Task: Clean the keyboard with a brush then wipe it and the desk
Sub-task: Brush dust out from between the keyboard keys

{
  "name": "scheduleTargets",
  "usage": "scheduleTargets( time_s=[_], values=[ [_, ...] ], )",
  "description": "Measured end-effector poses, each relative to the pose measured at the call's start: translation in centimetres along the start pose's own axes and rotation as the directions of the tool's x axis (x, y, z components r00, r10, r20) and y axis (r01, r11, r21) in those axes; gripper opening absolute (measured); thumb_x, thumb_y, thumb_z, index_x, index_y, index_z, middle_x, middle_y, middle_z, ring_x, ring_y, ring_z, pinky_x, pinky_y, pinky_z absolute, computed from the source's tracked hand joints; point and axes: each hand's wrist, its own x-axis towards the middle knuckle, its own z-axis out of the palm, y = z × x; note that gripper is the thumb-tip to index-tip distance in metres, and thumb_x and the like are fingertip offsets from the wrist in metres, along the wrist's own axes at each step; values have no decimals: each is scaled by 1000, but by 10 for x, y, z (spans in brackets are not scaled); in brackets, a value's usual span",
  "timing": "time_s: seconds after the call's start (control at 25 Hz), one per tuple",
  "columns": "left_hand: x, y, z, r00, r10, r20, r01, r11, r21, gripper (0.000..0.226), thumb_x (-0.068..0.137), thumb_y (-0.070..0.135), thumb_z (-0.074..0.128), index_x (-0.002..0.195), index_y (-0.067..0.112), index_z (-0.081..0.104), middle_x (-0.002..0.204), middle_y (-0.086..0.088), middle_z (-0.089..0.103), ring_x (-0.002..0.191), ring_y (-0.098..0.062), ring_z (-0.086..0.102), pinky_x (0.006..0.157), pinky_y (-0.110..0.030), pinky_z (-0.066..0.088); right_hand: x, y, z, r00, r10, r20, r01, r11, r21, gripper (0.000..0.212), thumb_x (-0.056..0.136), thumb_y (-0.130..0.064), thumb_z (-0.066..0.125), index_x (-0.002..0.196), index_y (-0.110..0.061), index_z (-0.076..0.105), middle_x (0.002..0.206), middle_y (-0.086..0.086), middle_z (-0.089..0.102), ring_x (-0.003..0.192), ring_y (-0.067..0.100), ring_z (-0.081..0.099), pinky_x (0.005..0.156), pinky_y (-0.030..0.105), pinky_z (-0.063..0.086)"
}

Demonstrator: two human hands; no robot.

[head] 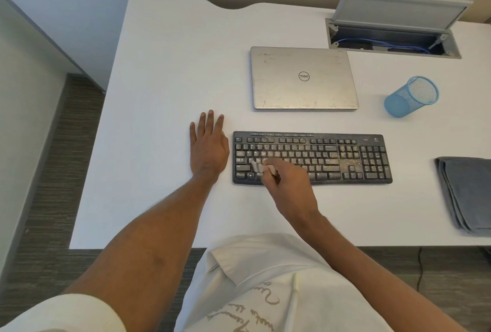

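Right hand [289, 185] grips a small brush [257, 166] on the left end of the keyboard [345, 156], its dusty keys stretching away rightward along the desk [164, 92], while the left hand [208, 145] lies flat just beside that end.

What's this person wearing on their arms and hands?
The left hand and right hand carry no watch, ring or glove. The arms are bare; a short cream sleeve shows on the left one, part of a cream shirt with tan script lettering.
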Motion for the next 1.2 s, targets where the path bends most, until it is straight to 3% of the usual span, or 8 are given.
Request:
scheduleTargets(
  time_s=[0.24,0.48,0.64,0.76,0.88,1.0,1.2],
  values=[
    [0,1,-1,1000,-2,1,2,1000,-1,59,107,27,24,164,20,36,175,-6,25,164,-24,13,134,-51,6,-5,5,6,996,37,83,-32,998,-56,24,99,-22,56,86,-5,65,66,10,63,63,29,57,60,43,47],
    [-1,0,-1,1000,2,-6,-3,1000,-14,63,104,30,17,163,21,37,175,-6,25,164,-24,13,133,-51,6,-4,4,2,1000,17,-2,-17,999,49,24,99,-18,53,81,-2,60,63,11,53,60,26,45,58,42,41],
    [-1,0,0,1000,-3,-2,3,1000,-6,58,107,27,25,164,21,36,176,-5,24,164,-24,12,134,-50,5,-8,9,5,997,27,73,-30,999,33,25,97,-16,56,75,-3,56,58,5,47,55,15,32,52,33,31],
    [-1,0,-1,1000,-3,-2,3,1000,-8,58,107,27,24,164,21,36,176,-5,24,164,-24,12,134,-50,5,-13,11,-1,998,55,28,-57,997,58,25,97,-15,56,74,-5,55,56,-2,45,54,14,34,50,25,29],
    [-1,1,-1,1000,-3,1,3,1000,-8,59,107,28,23,164,22,36,176,-5,24,164,-23,12,134,-50,5,-11,14,-6,996,51,-69,-44,995,93,23,101,-16,56,80,-5,59,60,7,52,57,23,41,53,34,35],
    [-1,1,-2,1000,-5,4,5,1000,-10,57,108,26,27,164,21,35,176,-5,23,164,-23,11,134,-49,4,-13,17,-3,998,13,-54,-9,998,65,25,102,-16,55,86,2,62,65,13,54,60,26,43,57,39,38],
    [-1,1,-2,1000,-6,0,6,1000,-12,56,108,25,28,164,21,36,176,-5,24,164,-23,12,134,-49,4,-16,19,-3,1000,28,2,-28,999,37,30,99,-18,54,73,-3,54,57,2,46,54,15,32,51,34,31]
  ],
)
